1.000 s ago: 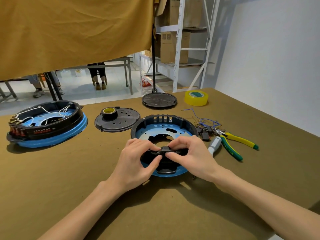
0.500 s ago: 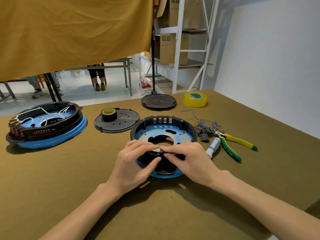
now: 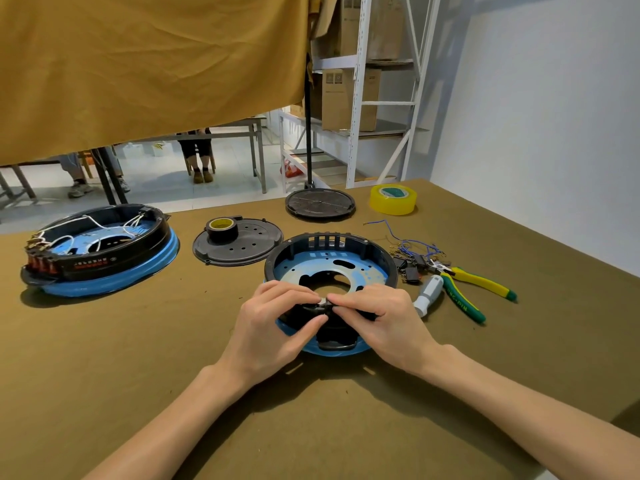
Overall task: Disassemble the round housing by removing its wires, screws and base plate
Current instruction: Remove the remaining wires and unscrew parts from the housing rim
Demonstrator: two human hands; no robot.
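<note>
Bench (image 3: 104, 358) cloth, olive and slightly wrinkled, carries everything here. A second housing (image 3: 100, 249), wires in place, sits at the far left, well apart from the work. The round housing (image 3: 329, 258) in hand lies centre, open side up, its pale base plate (image 3: 349, 275) showing inside the black ring above a blue rim. Beyond it rest a perforated black cover (image 3: 242, 247) with a small tape roll on top, a ribbed black disc (image 3: 320, 202) and a yellow tape roll (image 3: 393, 199). To the right lie pliers (image 3: 474, 289), a screwdriver (image 3: 427, 294) just beside the housing, and a tangle of pulled wires (image 3: 412, 247) with connectors.

Left hand (image 3: 273, 327) and right hand (image 3: 384, 323) meet over the housing's near edge, fingers curled, thumbs and forefingers pinching a small black clip-like part (image 3: 317, 308) seated on the rim. What fastens it is hidden beneath the fingers.

This looks like freeing a snap-fit piece near the handle lug. To do it well, both thumbs should press evenly so the tab releases without twisting; the heels of the hands could pin the housing down, since it may slide on the cloth. Pulling straight up, not sideways, probably spares the thin plastic. Any loose screw should go beside the wires, not onto the cloth, where it might vanish.
</note>
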